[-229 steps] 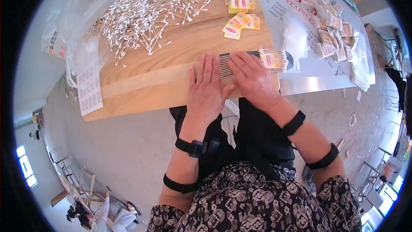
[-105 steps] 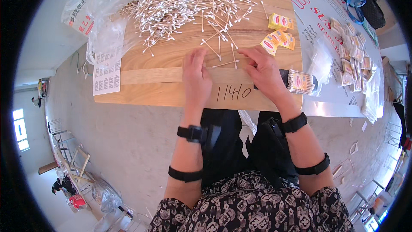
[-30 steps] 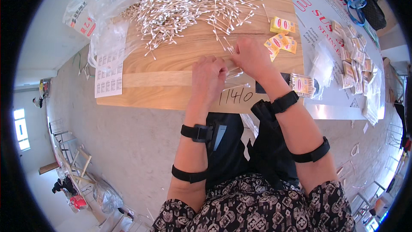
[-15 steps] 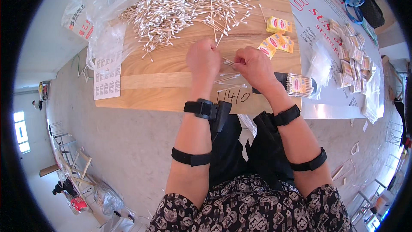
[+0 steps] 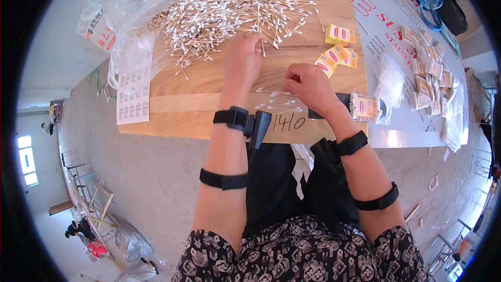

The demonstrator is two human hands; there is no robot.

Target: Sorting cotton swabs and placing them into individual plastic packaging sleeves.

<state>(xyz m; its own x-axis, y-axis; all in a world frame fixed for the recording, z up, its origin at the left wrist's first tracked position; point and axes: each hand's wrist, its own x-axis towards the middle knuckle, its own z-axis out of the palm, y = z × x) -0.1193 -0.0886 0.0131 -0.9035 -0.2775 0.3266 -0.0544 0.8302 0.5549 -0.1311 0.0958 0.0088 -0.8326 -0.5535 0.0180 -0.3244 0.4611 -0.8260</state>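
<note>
My left hand (image 5: 243, 58) reaches to the near edge of a large heap of white-tipped cotton swabs (image 5: 209, 13). Its fingers are bent together close to a swab (image 5: 263, 48) at that edge; what they pinch is hidden. My right hand (image 5: 312, 87) hovers over the table with thumb and fingers curled together, and I cannot make out anything between them. Beneath and left of it lie several loose swabs (image 5: 282, 105), spread in a small group. Beside my right wrist, a filled clear pack of swabs (image 5: 364, 107) rests on a dark flat object (image 5: 343, 98).
Yellow printed cards (image 5: 329, 60) and a yellow card stack (image 5: 340, 34) lie right of my right hand. Filled packs (image 5: 430, 73) pile up on a film-covered sheet (image 5: 402, 125). Clear plastic bags (image 5: 130, 36) and a printed sheet (image 5: 133, 99) lie at the left.
My left hand has moved away and slightly left, from beside my right hand to the heap. My right hand has shifted slightly down; swabs earlier between the hands no longer show there.
</note>
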